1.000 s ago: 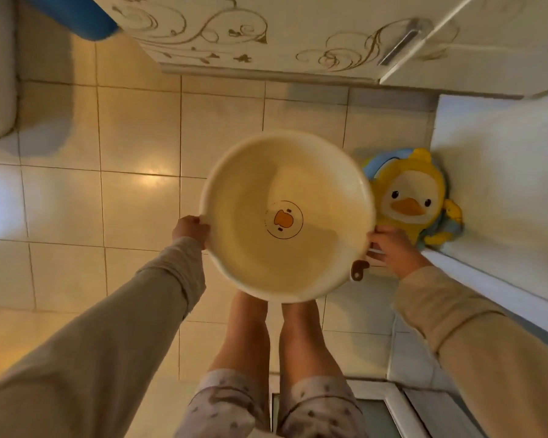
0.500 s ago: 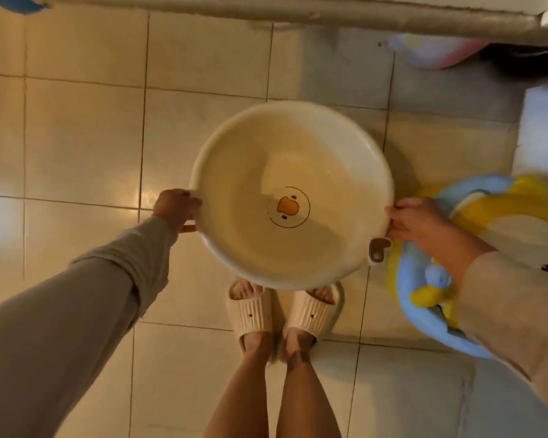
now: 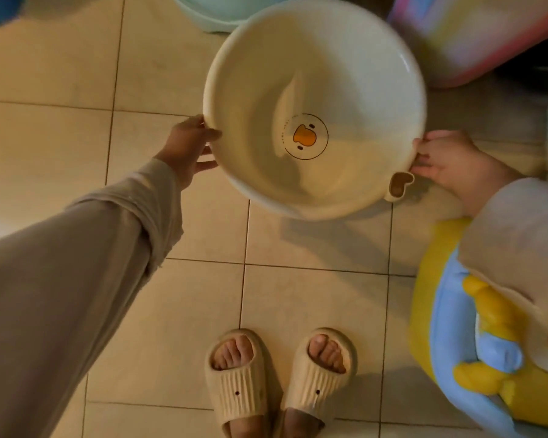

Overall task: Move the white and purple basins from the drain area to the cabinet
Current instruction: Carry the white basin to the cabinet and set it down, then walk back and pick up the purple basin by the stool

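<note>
I hold the round white basin (image 3: 329, 52) low over the tiled floor, its far rim tipped up and away from me. A small duck face is printed on its bottom and a brown tab sticks out of the near right rim. My left hand (image 3: 189, 148) grips the left rim with the thumb over the edge. My right hand (image 3: 446, 161) grips the right rim, fingers curled under it. No purple basin is clearly in view.
A pale green basin (image 3: 209, 11) sits on the floor just beyond the white one. A pink and multicoloured object (image 3: 475, 36) lies at the top right. A yellow and blue duck seat (image 3: 462, 336) stands at my right. My slippered feet (image 3: 279, 371) are below.
The basin has moved forward and down, away from my feet and close to the floor. The cabinet front has left the view and a green basin and a pink object have appeared.
</note>
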Demonstrator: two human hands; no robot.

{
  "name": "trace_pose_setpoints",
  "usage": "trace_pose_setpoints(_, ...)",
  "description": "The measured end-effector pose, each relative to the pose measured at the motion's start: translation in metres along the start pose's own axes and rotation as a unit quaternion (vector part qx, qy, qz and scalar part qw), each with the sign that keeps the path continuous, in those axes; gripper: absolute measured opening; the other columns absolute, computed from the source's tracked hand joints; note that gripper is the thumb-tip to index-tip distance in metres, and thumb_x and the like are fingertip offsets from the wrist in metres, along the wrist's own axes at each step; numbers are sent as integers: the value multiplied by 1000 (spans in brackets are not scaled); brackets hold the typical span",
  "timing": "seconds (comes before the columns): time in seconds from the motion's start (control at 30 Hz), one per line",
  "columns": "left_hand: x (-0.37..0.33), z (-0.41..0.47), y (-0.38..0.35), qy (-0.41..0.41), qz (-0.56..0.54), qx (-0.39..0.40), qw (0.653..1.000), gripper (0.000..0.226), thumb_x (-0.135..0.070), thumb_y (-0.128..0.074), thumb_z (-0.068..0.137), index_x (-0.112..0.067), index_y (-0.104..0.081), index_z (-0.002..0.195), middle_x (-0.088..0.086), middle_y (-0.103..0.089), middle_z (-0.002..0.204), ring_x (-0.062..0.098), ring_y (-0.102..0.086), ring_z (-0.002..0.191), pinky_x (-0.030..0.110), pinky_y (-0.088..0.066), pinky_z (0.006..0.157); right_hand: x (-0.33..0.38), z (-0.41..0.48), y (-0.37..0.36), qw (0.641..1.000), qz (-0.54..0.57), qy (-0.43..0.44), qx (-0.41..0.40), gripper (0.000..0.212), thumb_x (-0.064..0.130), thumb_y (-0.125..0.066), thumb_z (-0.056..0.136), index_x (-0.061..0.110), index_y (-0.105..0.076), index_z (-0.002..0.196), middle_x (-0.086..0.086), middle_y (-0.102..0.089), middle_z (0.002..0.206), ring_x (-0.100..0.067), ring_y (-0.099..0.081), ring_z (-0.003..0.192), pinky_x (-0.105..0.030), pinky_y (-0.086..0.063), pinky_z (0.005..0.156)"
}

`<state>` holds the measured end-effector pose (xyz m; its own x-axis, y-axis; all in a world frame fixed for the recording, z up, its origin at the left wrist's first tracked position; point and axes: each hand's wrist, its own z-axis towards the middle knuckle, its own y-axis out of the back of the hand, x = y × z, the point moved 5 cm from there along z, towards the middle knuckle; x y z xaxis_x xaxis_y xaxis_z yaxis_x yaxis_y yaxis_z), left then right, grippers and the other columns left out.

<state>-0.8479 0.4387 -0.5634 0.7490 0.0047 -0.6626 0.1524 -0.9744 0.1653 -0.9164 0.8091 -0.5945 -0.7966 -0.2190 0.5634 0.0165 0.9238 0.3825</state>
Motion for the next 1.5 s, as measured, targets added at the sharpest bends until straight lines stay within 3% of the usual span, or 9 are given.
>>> trace_pose_setpoints(0.23,0,-76,11,92,118,15,989,45,-16,-49,92,-4,-45,135,13,-54,131,25,-53,105,44,-45,97,-10,-76,16,995,-92,-14,-25,46,10,-54,91,8,-45,136,-15,-58,130,-23,-57,98,-41,-51,84)
trace_pose_setpoints(0.37,5,-174,25,144,165,52,974,35,-12,-46,94,4,-52,125,14,-58,109,22,-58,78,31,-46,70,-60,-181,35,968,-250,-15,14,35,6,-50,88,-3,-59,120,-14,-56,98,-20,-49,89,-41,-49,89)
trace_pose_setpoints(0.47,8,-264,40,182,173,64,966,31,-8,-47,93,2,-55,121,11,-59,101,19,-60,69,25,-42,62,-97,-293,54,964,-259,-35,41,38,-1,-52,83,-2,-60,120,-21,-63,107,-19,-50,79,-32,-46,70)
trace_pose_setpoints(0.63,18,-428,76,317,74,62,943,15,-2,-39,94,-6,-54,96,-1,-65,60,14,-63,45,25,-35,61,-116,-463,108,958,-257,-108,62,34,5,-49,85,2,-63,116,-21,-67,107,-20,-53,89,-40,-47,79)
trace_pose_setpoints(0.8,28,-556,102,383,111,82,913,21,4,-36,94,-4,-51,80,10,-51,69,8,-51,24,23,-26,56,-91,-572,131,946,-277,-100,138,24,5,-52,84,6,-67,102,-12,-68,90,-22,-61,77,-32,-53,73)
trace_pose_setpoints(0.93,19,-603,119,370,107,65,921,15,3,-45,91,-4,-53,80,9,-54,65,6,-52,24,21,-37,46,-58,-615,137,945,-274,-71,167,15,10,-59,82,21,-67,88,-2,-70,85,-13,-65,73,-27,-53,77)
trace_pose_setpoints(1.07,-9,-612,141,339,41,1,940,16,2,-44,91,-4,-55,82,7,-56,62,13,-55,34,24,-35,53,-27,-616,148,949,-265,-48,161,13,5,-58,85,14,-66,90,-10,-70,88,-22,-67,75,-36,-54,81)
trace_pose_setpoints(1.23,-59,-615,163,258,-102,-95,956,11,-3,-47,92,-5,-55,99,7,-58,73,21,-52,62,27,-39,58,4,-593,164,930,-304,-62,197,13,-2,-50,88,3,-62,93,-13,-62,68,-24,-55,58,-29,-43,55)
trace_pose_setpoints(1.5,-63,-668,154,195,-268,-222,917,13,-3,-48,90,-8,-57,98,4,-59,75,16,-55,63,25,-42,59,58,-568,174,798,-539,36,268,26,3,-51,89,7,-58,64,-6,-52,56,-14,-46,47,-20,-34,41)
